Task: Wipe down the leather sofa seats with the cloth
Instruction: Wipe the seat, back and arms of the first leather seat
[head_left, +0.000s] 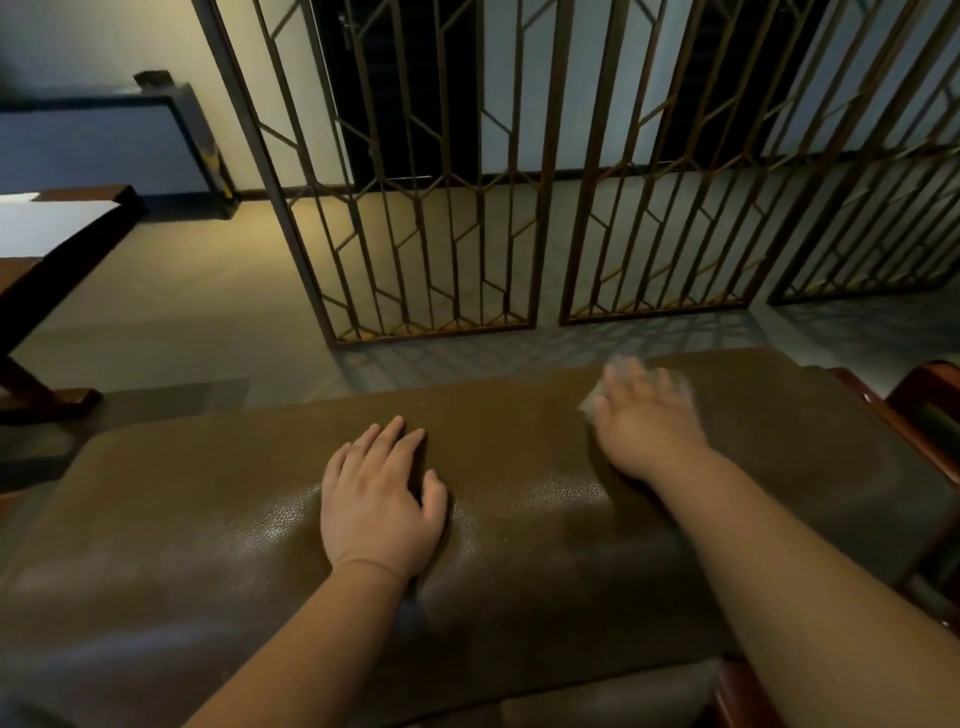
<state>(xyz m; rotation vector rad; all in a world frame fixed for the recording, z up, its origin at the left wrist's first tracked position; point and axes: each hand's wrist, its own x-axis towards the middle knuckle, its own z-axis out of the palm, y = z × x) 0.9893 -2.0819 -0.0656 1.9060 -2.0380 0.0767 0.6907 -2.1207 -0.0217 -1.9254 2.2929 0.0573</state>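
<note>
- Your left hand (382, 499) lies flat on the brown pebbled-leather sofa seat cushion (218, 509), fingers straight and together, palm down near the middle of the cushion; it grasps nothing.
- Your right hand (647, 421) is blurred, with fingers spread, and presses on a pale, whitish cloth (597, 400) toward the cushion's far right part. Only slivers of cloth show at the fingers' left and far edges, so you cannot tell whether the fingers curl round it or merely press it flat.
- The leather shines near your left wrist, where a crease runs toward the near edge; the far edge looks duller.
- A reddish-brown wooden armrest frame (883, 410) borders the cushion's right edge.
- Beyond the far edge lies grey-beige carpeted floor (182, 312), dimly lit, with slatted shadows.
- Bronze metal lattice screen panels (426, 208) stand upright on that floor.
- A dark wooden table with a white top (47, 234) sits at the left.
- No writing or brand is legible.
</note>
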